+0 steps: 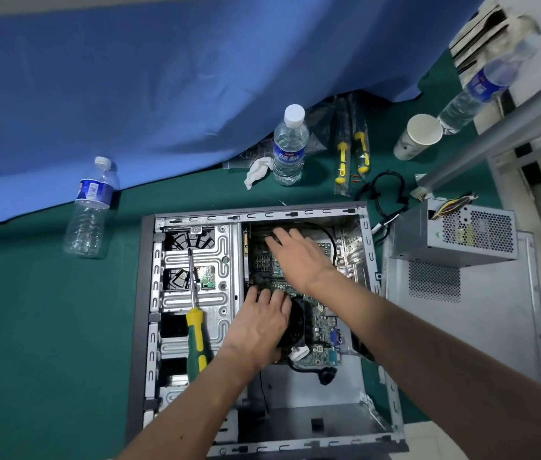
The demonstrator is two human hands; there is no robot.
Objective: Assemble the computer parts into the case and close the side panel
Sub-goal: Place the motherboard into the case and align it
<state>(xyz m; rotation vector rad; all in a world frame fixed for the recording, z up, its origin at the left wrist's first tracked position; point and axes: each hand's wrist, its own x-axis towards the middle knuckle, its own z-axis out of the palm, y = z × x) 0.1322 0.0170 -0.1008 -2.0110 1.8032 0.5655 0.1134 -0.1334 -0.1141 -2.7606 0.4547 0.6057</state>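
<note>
The open computer case (149, 293) lies on its side on the green table. Inside it sits the green motherboard (323, 322) with a black CPU fan (297, 327). My left hand (259, 323) lies flat on the board beside the fan, fingers straight. My right hand (295, 254) reaches farther back over the board, fingers spread and pressing down near its far edge. What lies under its fingers is hidden. The grey power supply (455, 234) stands outside the case on the loose side panel (481, 327) at the right.
A green-and-yellow screwdriver (196, 330) rests on the drive cage inside the case. Water bottles (289, 144) (91, 207), a paper cup (418, 136), bagged yellow screwdrivers (352, 154) and a black cable (388, 190) lie behind the case. A blue cloth (162, 94) hangs at the back.
</note>
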